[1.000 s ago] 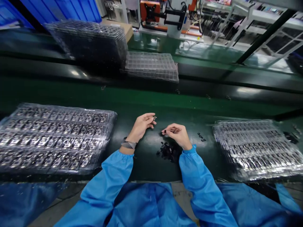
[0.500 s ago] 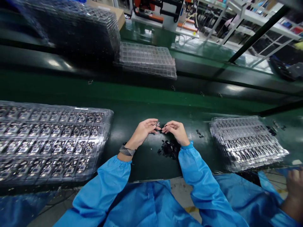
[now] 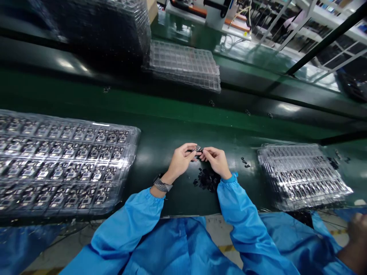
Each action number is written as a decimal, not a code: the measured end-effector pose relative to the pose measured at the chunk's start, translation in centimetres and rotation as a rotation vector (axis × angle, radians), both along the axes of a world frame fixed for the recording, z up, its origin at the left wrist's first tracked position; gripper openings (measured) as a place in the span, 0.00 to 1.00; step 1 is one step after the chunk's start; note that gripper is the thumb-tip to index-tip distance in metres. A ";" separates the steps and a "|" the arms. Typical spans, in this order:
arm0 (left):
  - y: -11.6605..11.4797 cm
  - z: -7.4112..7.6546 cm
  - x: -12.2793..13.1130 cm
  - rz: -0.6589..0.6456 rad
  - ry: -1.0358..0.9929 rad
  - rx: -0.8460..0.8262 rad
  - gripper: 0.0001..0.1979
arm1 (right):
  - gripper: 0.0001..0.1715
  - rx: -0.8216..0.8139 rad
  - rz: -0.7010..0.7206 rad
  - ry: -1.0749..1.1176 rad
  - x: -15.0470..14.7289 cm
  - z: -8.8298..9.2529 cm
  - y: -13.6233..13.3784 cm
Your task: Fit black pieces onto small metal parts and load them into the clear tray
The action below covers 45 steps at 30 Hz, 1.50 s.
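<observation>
In the head view my left hand [image 3: 181,160] is closed on a small circuit board [image 3: 198,148], pinched between thumb and fingers. My right hand [image 3: 216,159] meets it from the right, thumb and forefinger pressed together at the board's edge. Whatever the right fingertips hold is too small and covered to make out. Just below both hands lies a loose heap of small flat black pieces [image 3: 207,180] on the dark green bench [image 3: 177,202]. A few similar bits [image 3: 245,162] lie to the right of my right hand.
At left is a clear tray [image 3: 134,139] filled with rows of circuit boards. A stack of clear trays [image 3: 292,148] with small parts stands at right. Clear trays [image 3: 183,57] lie on the back ledge beside a tall wrapped stack [image 3: 114,34]. A co-worker's hand [image 3: 357,236] shows at lower right.
My hands have come together: the right fingertips, slightly apart from the left before, now touch at the circuit board. The whole view has shifted a little.
</observation>
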<state>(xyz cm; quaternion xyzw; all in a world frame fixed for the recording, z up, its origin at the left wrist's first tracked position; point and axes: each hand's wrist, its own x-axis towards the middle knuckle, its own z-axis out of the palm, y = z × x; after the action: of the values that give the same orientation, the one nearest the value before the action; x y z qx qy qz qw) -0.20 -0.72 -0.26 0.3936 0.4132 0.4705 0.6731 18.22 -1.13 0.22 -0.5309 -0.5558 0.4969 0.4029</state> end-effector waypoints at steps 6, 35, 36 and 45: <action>0.0 -0.2 0.0 -0.017 -0.009 -0.002 0.17 | 0.22 0.113 0.002 -0.152 -0.2 0.0 -0.4; -0.1 -0.2 0.1 -0.059 -0.032 -0.054 0.18 | 0.19 0.129 0.012 -0.173 -0.3 0.6 -0.4; -0.2 -0.2 0.1 -0.060 -0.037 -0.054 0.18 | 0.20 0.108 0.012 -0.145 -0.3 0.6 -0.4; -0.2 -0.2 0.3 -0.050 -0.010 -0.044 0.20 | 0.24 0.002 0.012 0.007 -0.6 0.7 -0.3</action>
<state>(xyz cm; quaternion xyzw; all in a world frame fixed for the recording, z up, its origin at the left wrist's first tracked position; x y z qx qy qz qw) 0.12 -0.95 -0.46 0.3867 0.4099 0.4463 0.6952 17.65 -1.38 0.91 -0.5254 -0.5579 0.5008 0.4024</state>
